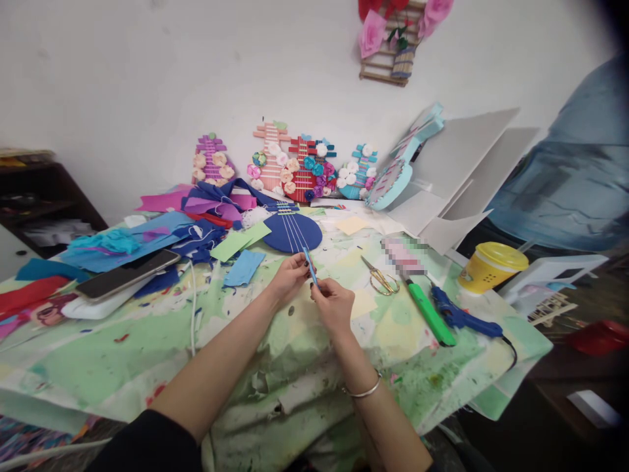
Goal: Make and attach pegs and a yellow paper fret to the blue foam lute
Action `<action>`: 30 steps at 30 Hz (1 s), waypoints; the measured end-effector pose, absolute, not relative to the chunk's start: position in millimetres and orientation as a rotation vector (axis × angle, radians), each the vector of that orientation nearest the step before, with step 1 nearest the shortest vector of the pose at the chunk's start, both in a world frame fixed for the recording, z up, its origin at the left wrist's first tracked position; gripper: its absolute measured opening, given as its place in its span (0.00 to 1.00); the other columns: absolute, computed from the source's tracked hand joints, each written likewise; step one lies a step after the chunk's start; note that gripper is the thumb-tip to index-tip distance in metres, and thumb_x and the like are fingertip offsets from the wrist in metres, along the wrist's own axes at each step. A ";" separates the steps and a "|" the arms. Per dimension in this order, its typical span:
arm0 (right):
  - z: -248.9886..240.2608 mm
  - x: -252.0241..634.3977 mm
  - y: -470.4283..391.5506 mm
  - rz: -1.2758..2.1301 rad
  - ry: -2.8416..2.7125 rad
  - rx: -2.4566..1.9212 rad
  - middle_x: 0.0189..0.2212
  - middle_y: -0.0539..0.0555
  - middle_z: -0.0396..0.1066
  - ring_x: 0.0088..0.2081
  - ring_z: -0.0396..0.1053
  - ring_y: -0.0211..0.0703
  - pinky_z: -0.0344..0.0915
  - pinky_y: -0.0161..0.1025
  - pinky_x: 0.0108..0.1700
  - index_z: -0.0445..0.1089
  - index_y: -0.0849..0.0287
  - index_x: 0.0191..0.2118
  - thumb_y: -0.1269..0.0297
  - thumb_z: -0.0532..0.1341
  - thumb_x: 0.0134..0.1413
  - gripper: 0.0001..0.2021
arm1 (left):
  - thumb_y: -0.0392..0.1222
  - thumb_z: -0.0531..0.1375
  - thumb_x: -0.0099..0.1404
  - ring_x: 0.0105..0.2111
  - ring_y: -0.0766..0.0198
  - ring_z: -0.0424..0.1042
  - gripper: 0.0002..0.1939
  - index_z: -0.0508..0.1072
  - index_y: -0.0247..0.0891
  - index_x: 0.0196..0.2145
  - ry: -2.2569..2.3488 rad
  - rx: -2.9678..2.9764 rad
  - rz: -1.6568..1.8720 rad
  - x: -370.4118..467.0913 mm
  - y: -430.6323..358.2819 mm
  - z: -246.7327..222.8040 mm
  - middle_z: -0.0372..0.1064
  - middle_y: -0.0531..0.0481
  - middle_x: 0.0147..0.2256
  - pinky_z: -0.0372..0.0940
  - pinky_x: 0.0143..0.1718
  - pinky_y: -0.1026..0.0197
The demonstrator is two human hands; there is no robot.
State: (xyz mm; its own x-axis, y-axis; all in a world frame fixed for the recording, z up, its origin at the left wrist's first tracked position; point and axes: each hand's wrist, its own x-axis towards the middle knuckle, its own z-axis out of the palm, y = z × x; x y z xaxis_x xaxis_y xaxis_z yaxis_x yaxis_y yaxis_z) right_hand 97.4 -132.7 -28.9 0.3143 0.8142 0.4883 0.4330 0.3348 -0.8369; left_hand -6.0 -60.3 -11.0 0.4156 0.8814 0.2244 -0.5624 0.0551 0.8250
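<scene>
Blue strip (309,261), pinched by left hand (293,275) and right hand (335,303) inside bench's (132,357) near edge; apparent shaping, steadiness required.

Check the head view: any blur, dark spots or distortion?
Head view: dark top-right corner; mosaic over a pink item; water jug looks stretched near the edge; light diffuse, shadows faint; blue strip between left hand and right hand slightly soft.

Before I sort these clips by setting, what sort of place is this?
Probably a craft room or small workshop: a paint-stained table cover, a blue glue gun beside a green cutter, and flower-trimmed paper instruments against the wall.
</scene>
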 end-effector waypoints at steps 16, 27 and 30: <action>-16.2 107.4 -131.4 1.648 -0.746 -0.653 0.21 0.56 0.73 0.21 0.67 0.34 0.63 0.30 0.25 0.74 0.67 0.28 0.69 0.62 0.41 0.07 | 0.34 0.62 0.53 0.22 0.71 0.64 0.08 0.66 0.33 0.31 0.345 0.998 1.066 -10.5 -61.4 -9.5 0.65 0.52 0.24 0.60 0.24 0.68; -23.2 104.2 -127.7 1.519 -0.809 -0.772 0.12 0.49 0.65 0.14 0.56 0.27 0.51 0.27 0.18 0.71 0.66 0.19 0.76 0.60 0.34 0.02 | 0.36 0.63 0.53 0.21 0.72 0.63 0.08 0.67 0.32 0.28 0.333 1.075 1.049 -6.9 -64.2 -8.3 0.64 0.52 0.23 0.57 0.23 0.69; -22.6 103.7 -128.2 1.480 -0.832 -0.812 0.14 0.53 0.68 0.14 0.58 0.29 0.51 0.28 0.18 0.71 0.66 0.20 0.75 0.60 0.34 0.02 | 0.36 0.63 0.53 0.23 0.71 0.63 0.08 0.68 0.32 0.29 0.315 1.099 1.054 -8.0 -63.1 -9.2 0.64 0.51 0.23 0.58 0.23 0.69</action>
State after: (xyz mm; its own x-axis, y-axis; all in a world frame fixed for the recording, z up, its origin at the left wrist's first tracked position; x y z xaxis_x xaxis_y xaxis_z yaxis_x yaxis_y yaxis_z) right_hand 103.7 -128.2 -22.6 -0.0633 0.9977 -0.0224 -0.4997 -0.0511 -0.8647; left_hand -8.0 -63.1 -9.2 0.5074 0.8186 0.2691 -0.5369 0.0561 0.8418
